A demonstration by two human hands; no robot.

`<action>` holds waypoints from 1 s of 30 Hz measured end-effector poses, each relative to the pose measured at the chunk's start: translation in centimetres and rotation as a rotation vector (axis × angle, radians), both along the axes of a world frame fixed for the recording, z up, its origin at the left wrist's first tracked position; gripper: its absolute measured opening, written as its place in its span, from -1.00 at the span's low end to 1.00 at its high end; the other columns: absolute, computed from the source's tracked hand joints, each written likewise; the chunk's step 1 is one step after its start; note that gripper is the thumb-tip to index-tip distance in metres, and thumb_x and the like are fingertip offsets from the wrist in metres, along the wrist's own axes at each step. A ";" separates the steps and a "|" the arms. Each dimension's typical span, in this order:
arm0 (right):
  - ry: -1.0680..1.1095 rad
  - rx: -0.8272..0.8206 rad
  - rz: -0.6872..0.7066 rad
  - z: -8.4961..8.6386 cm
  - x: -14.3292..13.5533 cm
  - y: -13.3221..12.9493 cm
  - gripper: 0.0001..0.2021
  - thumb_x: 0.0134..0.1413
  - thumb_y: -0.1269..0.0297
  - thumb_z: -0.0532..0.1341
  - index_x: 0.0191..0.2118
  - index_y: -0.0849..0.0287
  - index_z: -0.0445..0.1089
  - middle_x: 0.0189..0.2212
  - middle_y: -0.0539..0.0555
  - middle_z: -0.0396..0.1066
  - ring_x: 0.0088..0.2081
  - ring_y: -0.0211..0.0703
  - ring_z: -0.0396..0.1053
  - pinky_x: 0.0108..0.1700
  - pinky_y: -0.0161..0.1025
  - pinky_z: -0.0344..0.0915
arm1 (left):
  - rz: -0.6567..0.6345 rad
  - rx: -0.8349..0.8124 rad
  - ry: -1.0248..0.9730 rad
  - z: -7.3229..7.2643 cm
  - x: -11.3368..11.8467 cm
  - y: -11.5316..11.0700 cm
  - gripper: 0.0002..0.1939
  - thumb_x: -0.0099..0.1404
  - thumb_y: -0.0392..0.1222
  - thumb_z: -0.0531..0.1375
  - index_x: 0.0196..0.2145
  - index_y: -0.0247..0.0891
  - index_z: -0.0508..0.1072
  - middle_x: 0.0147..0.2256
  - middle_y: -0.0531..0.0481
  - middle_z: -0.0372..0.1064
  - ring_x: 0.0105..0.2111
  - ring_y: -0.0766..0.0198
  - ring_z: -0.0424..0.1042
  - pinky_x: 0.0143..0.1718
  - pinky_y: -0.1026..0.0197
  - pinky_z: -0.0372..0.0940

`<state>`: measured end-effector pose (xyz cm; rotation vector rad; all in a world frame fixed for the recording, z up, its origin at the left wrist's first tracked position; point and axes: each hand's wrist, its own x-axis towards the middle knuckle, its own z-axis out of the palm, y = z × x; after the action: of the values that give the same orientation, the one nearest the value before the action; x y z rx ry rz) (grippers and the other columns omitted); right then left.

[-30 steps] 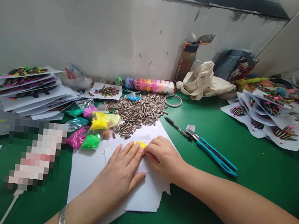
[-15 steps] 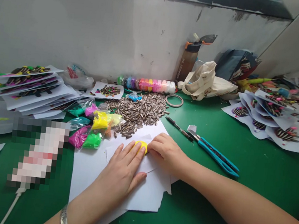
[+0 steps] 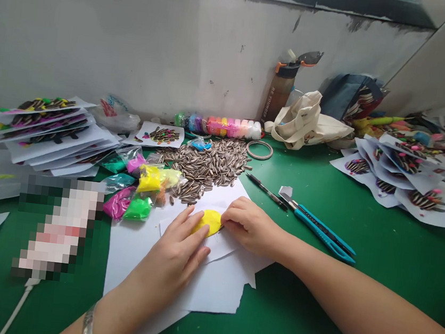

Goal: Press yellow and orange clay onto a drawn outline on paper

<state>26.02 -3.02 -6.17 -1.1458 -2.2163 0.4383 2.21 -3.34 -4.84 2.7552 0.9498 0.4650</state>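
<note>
A flattened yellow oval of modelling clay (image 3: 208, 223) lies on a small white paper (image 3: 221, 251) in front of me. My left hand (image 3: 179, 245) is open, its spread fingertips resting on the clay's left and lower edge. At the right edge of the clay, the thumb and fingers of my right hand (image 3: 246, 223) are closed in a pinch. A small dark tip shows beneath those fingers, but what they hold is mostly hidden. Striped sunflower seeds (image 3: 210, 163) lie heaped just beyond my hands.
Bags of coloured clay (image 3: 137, 208) sit left of the seeds. On the right lie a black pen (image 3: 267, 192), a blue utility knife (image 3: 320, 229) and a tape ring (image 3: 259, 150). Stacks of decorated papers (image 3: 60, 140) stand left and right. A bottle (image 3: 281, 93) is at the wall.
My left hand has slid back down and left, uncovering more of the yellow clay. My right hand stays pinched at the clay's right edge, nearly unmoved.
</note>
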 end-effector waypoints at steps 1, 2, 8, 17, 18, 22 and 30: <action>-0.001 -0.004 0.011 0.1 0.1 0.0 -0.83 0.26 0.47 0.14 -0.32 0.20 0.45 -0.40 0.10 0.42 -0.28 -0.14 0.32 -0.17 -0.20 0.26 | -0.013 0.008 -0.007 0.1 -0.1 0.0 -0.70 0.45 -0.21 0.05 0.03 -0.28 0.47 0.19 -0.21 0.32 0.31 -0.13 0.09 0.22 -0.20 0.26; 0.001 -0.008 0.015 0.1 0.1 0.0 -0.83 0.26 0.47 0.14 -0.33 0.19 0.45 -0.39 0.09 0.43 -0.28 -0.14 0.32 -0.16 -0.19 0.26 | -0.023 0.019 -0.013 0.3 -0.3 0.1 -0.71 0.45 -0.23 0.04 0.00 -0.27 0.49 0.14 -0.19 0.37 0.29 -0.12 0.13 0.22 -0.21 0.25; 0.031 0.023 -0.087 0.3 -1.0 -1.4 -0.81 0.25 0.48 0.11 -0.33 0.16 0.42 -0.36 0.09 0.41 -0.27 -0.14 0.29 -0.19 -0.21 0.25 | -0.050 0.063 -0.001 0.8 -0.7 0.1 -0.71 0.46 -0.23 0.03 -0.02 -0.25 0.50 0.08 -0.14 0.43 0.21 -0.06 0.26 0.17 -0.13 0.33; -0.077 0.056 -0.140 -0.7 -2.1 -1.9 -0.79 0.27 0.45 0.10 -0.39 0.16 0.39 -0.42 0.07 0.36 -0.31 -0.14 0.21 -0.23 -0.22 0.17 | -0.076 0.037 0.055 0.6 -0.3 0.0 -0.67 0.45 -0.21 0.05 0.09 -0.23 0.46 0.11 -0.17 0.41 0.19 -0.09 0.28 0.16 -0.23 0.30; -0.077 0.057 -0.133 -0.7 -2.1 -1.9 -0.79 0.27 0.45 0.10 -0.38 0.16 0.39 -0.41 0.07 0.36 -0.31 -0.14 0.21 -0.24 -0.22 0.16 | -0.075 0.035 0.060 0.6 -0.2 -0.1 -0.66 0.45 -0.22 0.05 0.10 -0.23 0.45 0.12 -0.17 0.41 0.19 -0.10 0.28 0.16 -0.24 0.29; -0.084 0.047 -0.118 -0.8 -2.1 -2.0 -0.83 0.26 0.44 0.13 -0.35 0.16 0.40 -0.39 0.07 0.38 -0.29 -0.13 0.22 -0.23 -0.22 0.16 | -0.075 0.053 0.088 0.5 -0.2 -0.2 -0.63 0.45 -0.24 0.03 0.15 -0.27 0.40 0.15 -0.19 0.38 0.19 -0.14 0.28 0.15 -0.29 0.28; -0.085 0.055 -0.140 -0.8 -2.2 -2.0 -0.83 0.24 0.46 0.13 -0.38 0.16 0.39 -0.40 0.07 0.38 -0.29 -0.13 0.22 -0.23 -0.21 0.14 | -0.057 0.077 0.083 0.3 -0.1 -0.3 -0.65 0.44 -0.24 0.04 0.10 -0.25 0.45 0.13 -0.19 0.39 0.17 -0.15 0.30 0.12 -0.28 0.31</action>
<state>23.85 -5.05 -6.94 -1.3015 -2.1879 0.2736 2.12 -3.63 -4.57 2.8824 0.8872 0.3889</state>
